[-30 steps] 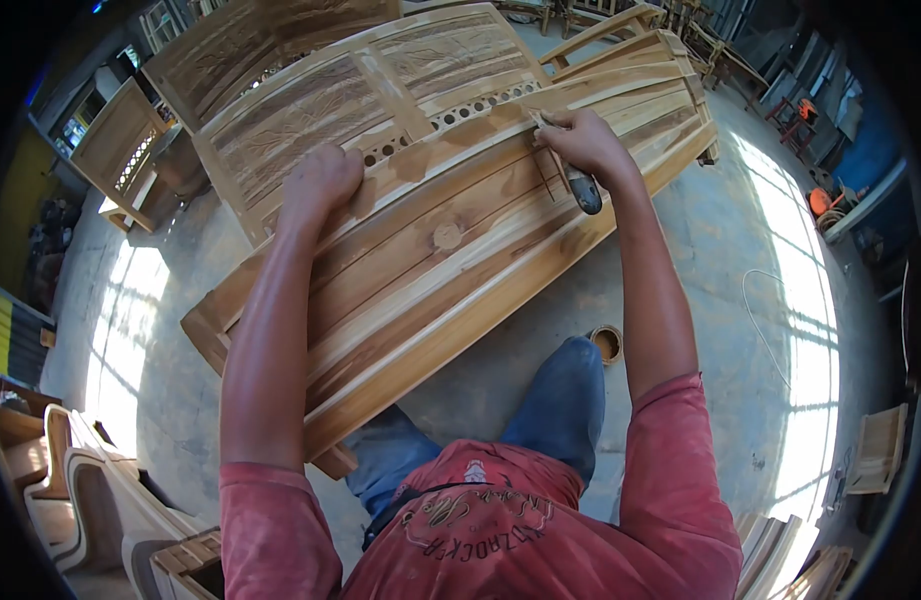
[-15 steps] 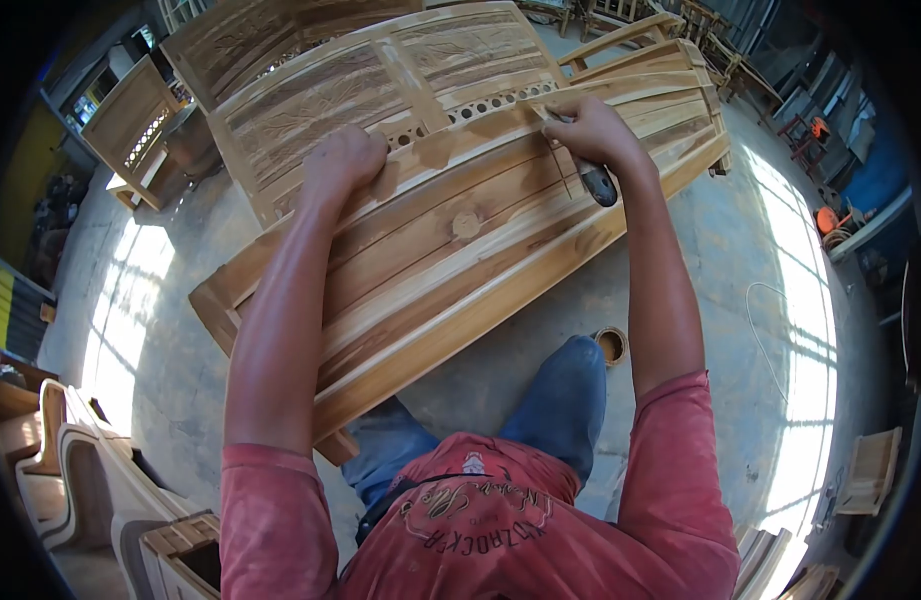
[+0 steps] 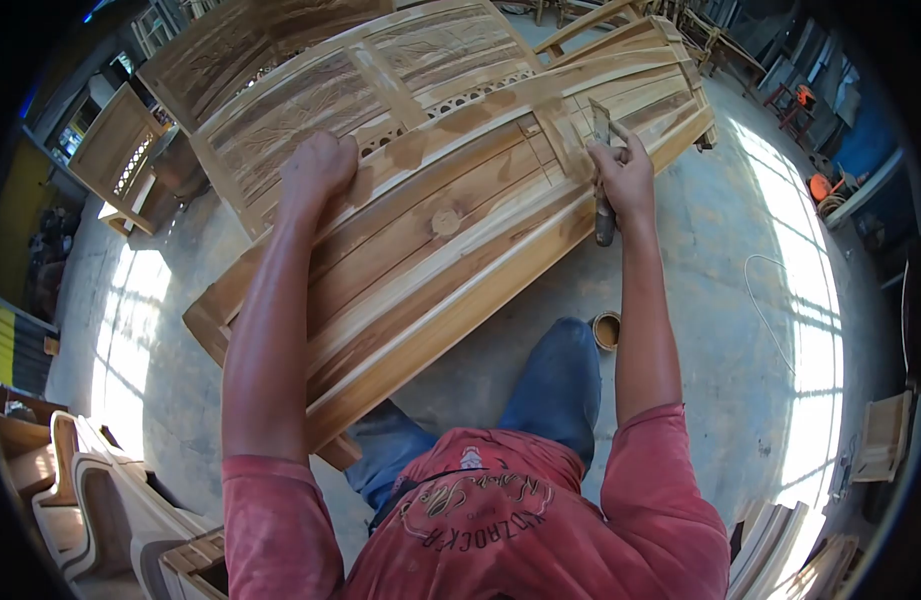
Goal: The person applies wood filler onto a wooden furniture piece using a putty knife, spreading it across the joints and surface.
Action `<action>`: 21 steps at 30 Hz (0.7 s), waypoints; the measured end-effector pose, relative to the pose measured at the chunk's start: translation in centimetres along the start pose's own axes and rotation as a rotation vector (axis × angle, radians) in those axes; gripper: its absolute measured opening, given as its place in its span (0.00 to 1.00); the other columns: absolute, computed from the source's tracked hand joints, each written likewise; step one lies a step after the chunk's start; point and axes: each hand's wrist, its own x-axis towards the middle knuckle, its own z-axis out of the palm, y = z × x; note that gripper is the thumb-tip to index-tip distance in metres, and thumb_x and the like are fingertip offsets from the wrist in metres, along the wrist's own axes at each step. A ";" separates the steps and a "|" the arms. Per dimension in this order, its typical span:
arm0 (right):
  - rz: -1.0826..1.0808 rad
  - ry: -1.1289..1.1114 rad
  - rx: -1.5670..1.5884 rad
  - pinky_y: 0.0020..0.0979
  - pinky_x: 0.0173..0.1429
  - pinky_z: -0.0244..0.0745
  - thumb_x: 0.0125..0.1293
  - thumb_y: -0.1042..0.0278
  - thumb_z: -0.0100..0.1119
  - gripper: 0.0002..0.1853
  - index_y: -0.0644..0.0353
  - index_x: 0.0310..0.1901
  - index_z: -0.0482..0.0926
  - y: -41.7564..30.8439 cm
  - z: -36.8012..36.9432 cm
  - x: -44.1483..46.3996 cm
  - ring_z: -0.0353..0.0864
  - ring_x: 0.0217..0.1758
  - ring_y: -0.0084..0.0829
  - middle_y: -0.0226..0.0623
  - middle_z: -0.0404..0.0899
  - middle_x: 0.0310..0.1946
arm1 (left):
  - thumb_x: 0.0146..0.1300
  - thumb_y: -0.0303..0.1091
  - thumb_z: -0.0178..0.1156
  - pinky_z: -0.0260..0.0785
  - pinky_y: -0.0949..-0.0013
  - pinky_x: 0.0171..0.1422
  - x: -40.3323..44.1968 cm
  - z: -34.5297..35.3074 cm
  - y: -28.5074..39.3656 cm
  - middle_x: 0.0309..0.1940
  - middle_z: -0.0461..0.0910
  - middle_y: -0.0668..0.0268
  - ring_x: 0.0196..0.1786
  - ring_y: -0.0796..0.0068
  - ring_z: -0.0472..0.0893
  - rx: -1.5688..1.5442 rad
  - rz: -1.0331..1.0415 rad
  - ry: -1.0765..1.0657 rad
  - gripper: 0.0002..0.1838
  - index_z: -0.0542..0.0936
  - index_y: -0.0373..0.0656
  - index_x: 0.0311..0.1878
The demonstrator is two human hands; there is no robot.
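A long wooden bench frame (image 3: 445,222) lies tilted across the view, its slatted face toward me. My left hand (image 3: 321,168) is closed around its upper edge, fingertips hidden behind the rail. In my right hand (image 3: 625,178) is a putty knife (image 3: 602,213), held upright between thumb and fingers over the right part of the slats. The blade points away from me and the dark handle hangs down past the bench's near edge. Smeared darker patches show on the upper rail. Carved back panels with a row of round holes stand beyond the rail.
An open tin (image 3: 606,330) of brown paste stands on the floor beside my right knee. Curved wooden furniture parts (image 3: 105,500) are at the lower left. A small chair (image 3: 120,160) stands at the upper left. A thin cable (image 3: 765,310) lies on the floor at right.
My right hand has moved off the upper rail, toward me and to the right, turning the putty knife upright with its blade now in view. My left hand still grips the rail.
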 end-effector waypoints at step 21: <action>0.695 0.577 0.314 0.25 0.29 0.70 0.71 0.66 0.42 0.09 0.59 0.38 0.71 23.7 -14.7 -21.7 0.71 0.22 0.25 0.32 0.69 0.23 | 0.56 0.56 0.49 0.60 0.62 0.51 -27.8 2.0 18.1 0.25 0.73 0.63 0.30 0.69 0.69 -2.154 0.564 -1.390 0.23 0.74 0.42 0.26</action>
